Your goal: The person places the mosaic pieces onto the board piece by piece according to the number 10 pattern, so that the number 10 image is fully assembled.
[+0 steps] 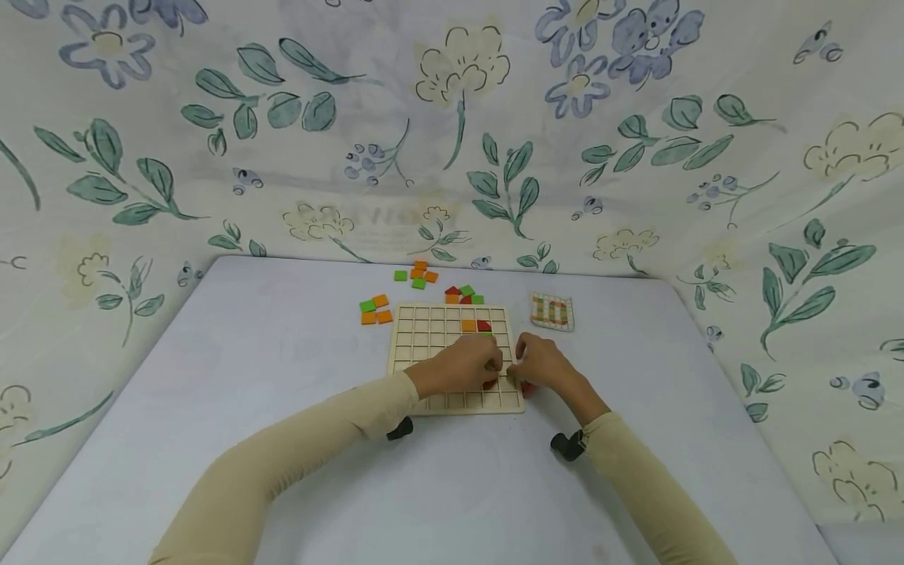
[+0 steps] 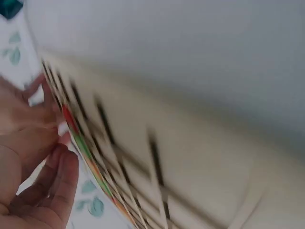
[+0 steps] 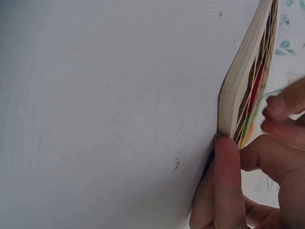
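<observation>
A light wooden grid board (image 1: 424,337) lies on the white table, its squares divided by raised lines. My left hand (image 1: 462,365) is over the board's right half, its fingers bent; whether a small tile is between the fingertips is hidden. My right hand (image 1: 547,365) grips the board's right edge, with fingers (image 3: 228,164) against its side in the right wrist view. An orange tile (image 1: 469,326) and a red tile (image 1: 483,326) sit in the grid's upper right. In the left wrist view, a row of red, green and orange tiles (image 2: 82,145) shows along the board.
Loose orange and green tiles (image 1: 384,317) lie left of the board. Another group (image 1: 419,275) lies behind it, and red, green and orange tiles (image 1: 466,295) touch its far edge. A checkered pattern card (image 1: 553,311) lies to the right. Floral cloth (image 1: 395,141) hangs behind the table.
</observation>
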